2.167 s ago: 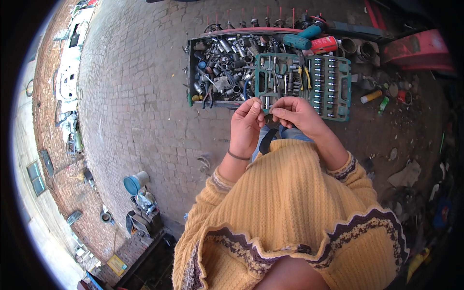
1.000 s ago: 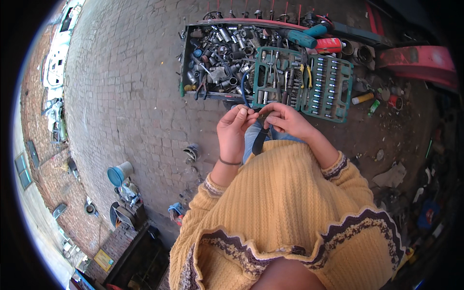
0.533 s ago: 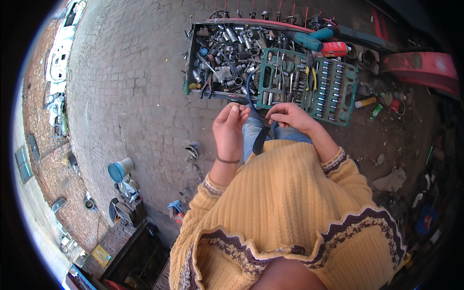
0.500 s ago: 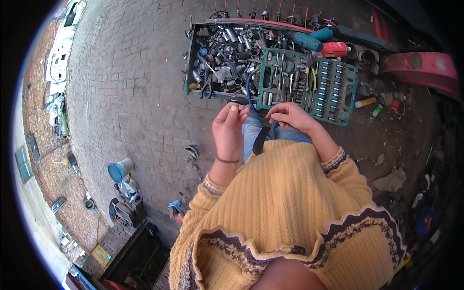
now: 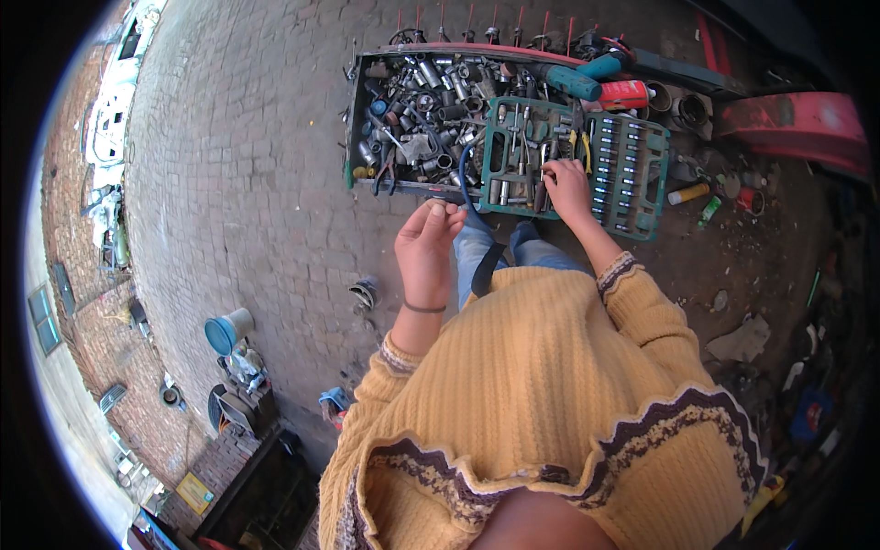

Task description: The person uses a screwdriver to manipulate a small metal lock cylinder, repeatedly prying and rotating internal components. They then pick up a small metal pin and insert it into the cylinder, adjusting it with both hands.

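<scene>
My left hand (image 5: 427,240) is raised just short of the tool drawer's near edge, thumb and fingertips pinched together. Whatever they hold, if anything, is too small to make out. Over the middle of an open green socket set case (image 5: 657,205), my right hand (image 5: 569,191) has its fingers curled down. Its fingertips are beside a ratchet-like tool with a dark handle (image 5: 540,188); whether they grip something there is hidden. Yellow-handled pliers (image 5: 587,149) and rows of small sockets (image 5: 630,170) lie right of that hand. The case rests partly on the drawer.
A metal drawer (image 5: 352,137) full of loose sockets and tools stands ahead. A teal power tool (image 5: 575,82) and a red spray can (image 5: 627,94) lie at its far right. A blue hose (image 5: 464,174) hangs over its front; a bucket (image 5: 228,330) stands left on the brick paving.
My right hand has moved forward from in front of my body onto the green case. My left hand stays pinched in nearly the same place.
</scene>
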`<state>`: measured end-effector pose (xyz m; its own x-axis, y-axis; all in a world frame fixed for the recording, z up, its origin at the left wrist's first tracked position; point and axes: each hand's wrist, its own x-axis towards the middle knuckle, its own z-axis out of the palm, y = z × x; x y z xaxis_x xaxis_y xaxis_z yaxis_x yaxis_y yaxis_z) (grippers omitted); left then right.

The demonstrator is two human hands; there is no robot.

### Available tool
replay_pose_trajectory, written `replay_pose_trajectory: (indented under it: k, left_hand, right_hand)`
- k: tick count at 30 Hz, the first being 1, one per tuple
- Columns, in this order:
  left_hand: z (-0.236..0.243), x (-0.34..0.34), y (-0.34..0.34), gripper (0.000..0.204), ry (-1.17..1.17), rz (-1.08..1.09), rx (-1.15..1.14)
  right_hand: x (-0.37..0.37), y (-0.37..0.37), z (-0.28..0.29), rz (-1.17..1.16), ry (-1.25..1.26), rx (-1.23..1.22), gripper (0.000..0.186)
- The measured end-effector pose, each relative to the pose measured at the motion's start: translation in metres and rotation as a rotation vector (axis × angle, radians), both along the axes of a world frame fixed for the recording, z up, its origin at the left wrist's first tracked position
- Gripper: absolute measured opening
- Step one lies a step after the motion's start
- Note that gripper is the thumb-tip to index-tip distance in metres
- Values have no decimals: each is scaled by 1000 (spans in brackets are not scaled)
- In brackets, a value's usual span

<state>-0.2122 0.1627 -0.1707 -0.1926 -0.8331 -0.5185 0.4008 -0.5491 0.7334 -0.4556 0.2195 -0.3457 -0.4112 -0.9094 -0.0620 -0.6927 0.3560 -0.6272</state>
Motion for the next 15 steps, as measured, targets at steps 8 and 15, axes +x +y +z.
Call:
replay_pose_trajectory:
  k: [8,15]
  left_hand:
    - [4,3,3,20,-33,-24,17]
    - [12,0,1,17,-98,-154,-48]
  right_hand:
    - [6,-22,-21,42,167,-22,9]
    - [-11,-23,6,-302,-633,101,11]
